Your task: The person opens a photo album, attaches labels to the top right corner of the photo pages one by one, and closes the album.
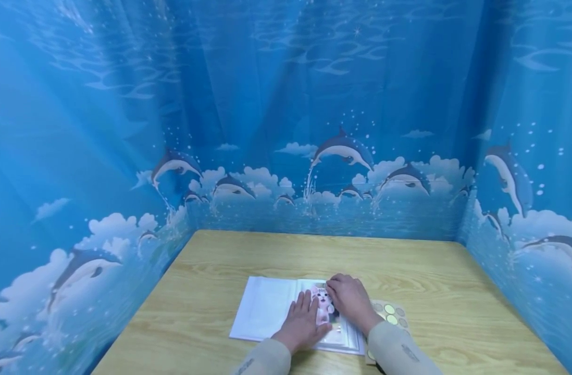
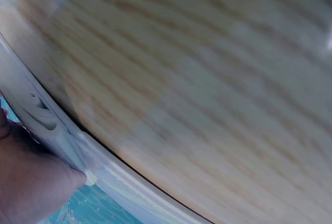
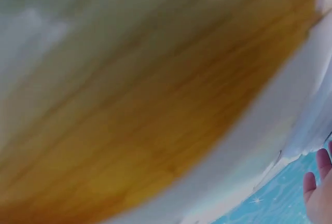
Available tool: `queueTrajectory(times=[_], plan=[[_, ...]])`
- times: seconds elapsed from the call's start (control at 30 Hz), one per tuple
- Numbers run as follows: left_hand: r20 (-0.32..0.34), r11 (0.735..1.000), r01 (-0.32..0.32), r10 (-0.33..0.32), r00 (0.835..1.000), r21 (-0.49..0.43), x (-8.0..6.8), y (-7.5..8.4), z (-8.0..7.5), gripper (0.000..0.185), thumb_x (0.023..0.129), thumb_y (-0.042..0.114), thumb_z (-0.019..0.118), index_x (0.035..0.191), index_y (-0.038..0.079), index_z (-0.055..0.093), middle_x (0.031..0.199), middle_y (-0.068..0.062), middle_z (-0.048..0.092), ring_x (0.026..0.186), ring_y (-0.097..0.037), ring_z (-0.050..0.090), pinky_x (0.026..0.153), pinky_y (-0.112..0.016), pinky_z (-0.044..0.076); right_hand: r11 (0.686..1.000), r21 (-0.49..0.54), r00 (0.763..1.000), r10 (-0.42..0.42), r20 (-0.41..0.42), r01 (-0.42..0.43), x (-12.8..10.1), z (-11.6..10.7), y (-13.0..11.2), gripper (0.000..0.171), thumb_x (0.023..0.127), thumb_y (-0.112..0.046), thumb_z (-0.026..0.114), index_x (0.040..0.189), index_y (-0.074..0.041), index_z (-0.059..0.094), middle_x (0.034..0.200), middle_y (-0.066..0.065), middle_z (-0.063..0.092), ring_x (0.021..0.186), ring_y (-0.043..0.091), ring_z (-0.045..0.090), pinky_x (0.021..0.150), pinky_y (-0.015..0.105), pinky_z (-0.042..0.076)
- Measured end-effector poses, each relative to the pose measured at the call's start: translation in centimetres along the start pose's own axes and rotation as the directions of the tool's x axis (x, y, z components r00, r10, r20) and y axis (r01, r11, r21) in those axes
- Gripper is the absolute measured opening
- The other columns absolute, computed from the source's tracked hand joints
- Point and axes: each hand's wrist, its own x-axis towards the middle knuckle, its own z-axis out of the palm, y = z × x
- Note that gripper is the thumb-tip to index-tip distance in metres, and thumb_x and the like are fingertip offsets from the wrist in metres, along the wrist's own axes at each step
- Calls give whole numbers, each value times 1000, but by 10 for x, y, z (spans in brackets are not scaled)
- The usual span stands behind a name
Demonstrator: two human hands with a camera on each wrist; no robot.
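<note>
An open white album lies on the wooden table near its front edge. A pink cat picture lies on the album's right page. My left hand rests flat on the album beside the picture, fingers straight. My right hand lies over the picture's right side with fingers bent down on it; whether it pinches the picture is hidden. In the left wrist view the album's edge and part of the left hand show, blurred. The right wrist view shows only blurred table wood and fingertips.
A beige sticker sheet with round yellow-green dots lies right of the album, partly under my right forearm. Blue dolphin-print curtains wall in the table at the back, left and right.
</note>
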Motion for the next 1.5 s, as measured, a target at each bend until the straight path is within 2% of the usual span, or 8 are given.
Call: queueTrajectory(times=[0.17,0.33,0.5,0.73,0.93,1.1,1.37,1.5], plan=[[1,1000,-2,2,1000,10,1,-1,1,78,100,57,41,152,0,34,160,-22,21,148,-37,17,118,-52,22,991,-93,987,-83,140,97,-10,-3,-2,45,102,-36,52,136,-7,59,142,13,54,132,35,48,111,60,31],[-2,1000,-10,10,1000,7,-1,0,-4,78,100,57,41,151,-2,35,159,-23,23,148,-39,19,118,-53,23,985,-103,973,-117,198,139,-20,-7,-2,51,104,-36,48,144,-6,50,153,13,42,141,37,36,116,61,20],[-3,1000,-21,21,1000,15,-5,2,-7,77,100,56,42,150,-2,36,158,-24,26,147,-39,21,117,-53,25,979,-97,965,-155,211,179,-28,-7,-1,54,105,-38,43,147,-5,46,153,12,42,142,36,35,116,61,19],[4,1000,-15,14,1000,20,-4,2,-7,77,101,57,40,151,-1,34,159,-23,25,147,-38,20,118,-52,24,981,-121,977,-131,170,153,-26,-7,3,54,105,-39,44,146,-4,47,153,14,42,142,35,35,117,60,19],[27,1000,-1,0,1000,16,-5,3,-10,78,99,58,41,152,0,34,160,-21,24,148,-37,19,118,-52,23,981,-90,965,-150,216,172,-19,-6,-1,56,105,-40,42,148,-4,44,156,14,37,144,36,31,117,61,16],[8,1000,-20,20,1000,-5,-3,0,-5,80,99,60,39,151,-1,35,159,-22,25,147,-39,20,117,-54,23,990,-80,970,-98,222,118,-16,-5,-4,56,106,-40,40,147,-4,45,155,16,37,143,38,32,117,62,16],[5,1000,-20,20,1000,-2,0,-4,1,79,100,59,38,152,0,33,160,-22,23,148,-38,18,118,-53,22,998,-20,979,66,192,-63,-15,0,-7,59,103,-45,45,146,-4,46,154,25,35,143,42,30,115,65,15],[-3,1000,-18,18,1000,25,2,-4,3,78,100,58,40,151,0,35,159,-21,25,148,-38,19,118,-53,24,996,-16,981,87,172,-86,-21,0,-9,57,103,-43,46,146,-5,46,154,24,35,142,42,31,115,65,16]])
